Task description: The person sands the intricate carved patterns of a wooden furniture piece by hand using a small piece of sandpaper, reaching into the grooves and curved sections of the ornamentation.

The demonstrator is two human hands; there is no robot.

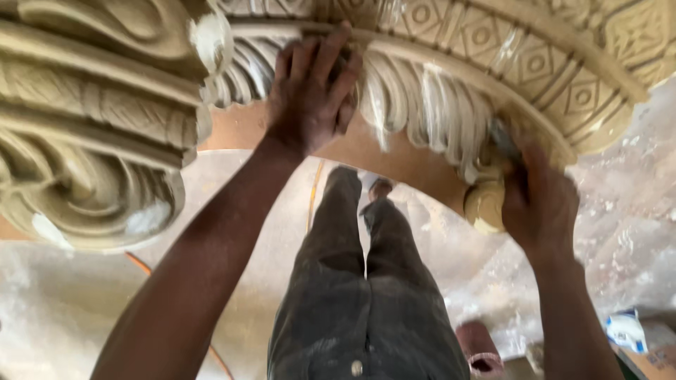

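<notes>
**Two hands at work on a carved arch**

On the left hangs a heavy scrolled bracket [91,119], tan, with patches of white filler on its lower curl and at its upper corner. Just beside it begins the curved moulding [436,84], a band of leaf-shaped flutes below and a row of diamond-and-circle panels above, sweeping up and off to the right.

The left hand [313,91] lies flat against the fluted band, fingers spread and loose, gripping nothing, the fingertips reaching the ledge above the leaves. It looks to me like a bracing hand, and a good one: an open palm spreads the pressure over the ridges rather than onto one thin edge.

White filler [429,105] streaks the flutes between the two hands. Below, the person's dark trousers [366,295] and the dusty floor [70,309] show.

The right hand [539,200] is curled close around a rounded tan knob [486,204] at the lower end of the leaf band, and seems to pinch a small grey-blue tool [501,137] against the carving; I cannot tell exactly what it is. To my eye, short light strokes along the flutes, never across, would keep the ridges crisp.

Low right lie a reddish roll [480,352] and a white and blue packet [625,331].
</notes>
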